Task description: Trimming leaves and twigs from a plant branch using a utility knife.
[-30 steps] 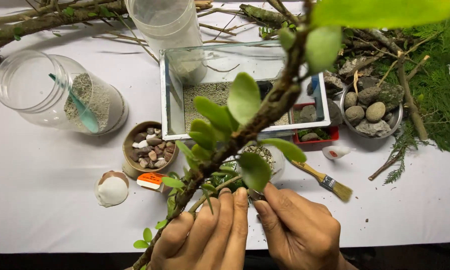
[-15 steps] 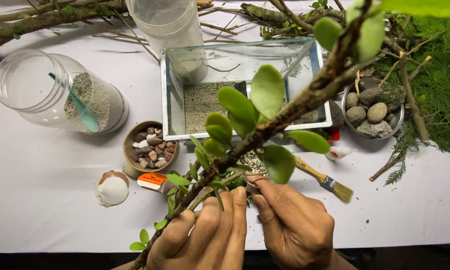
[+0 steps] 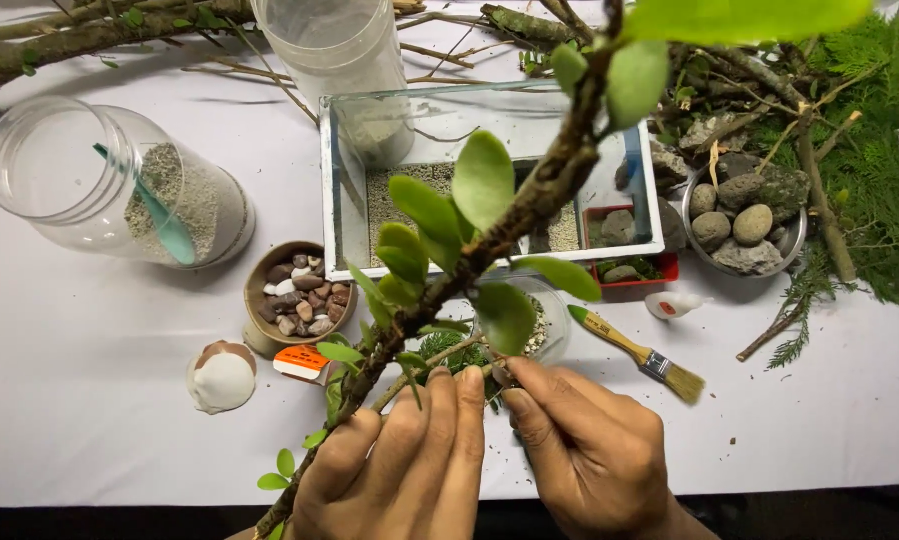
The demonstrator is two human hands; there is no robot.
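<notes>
White-covered table (image 3: 90, 400), cluttered with planting materials. Your left hand (image 3: 405, 470) is wrapped around the lower stem of a leafy branch (image 3: 490, 240), which rises diagonally up and to the right, close to the camera, crossing over the glass tank (image 3: 490, 110). Your right hand (image 3: 590, 455) sits just beside the left, its thumb and forefinger pressed together at a thin side twig near the stem; what lies between them is too small to tell. Tank holds a layer of pale gravel. To the left: a tipped jar of sand (image 3: 120, 190) with a teal scoop inside, and a bowl of pebbles (image 3: 298, 300). A paintbrush (image 3: 645, 358) lies right of your hands. A metal bowl of stones (image 3: 745, 225) stands further right.
</notes>
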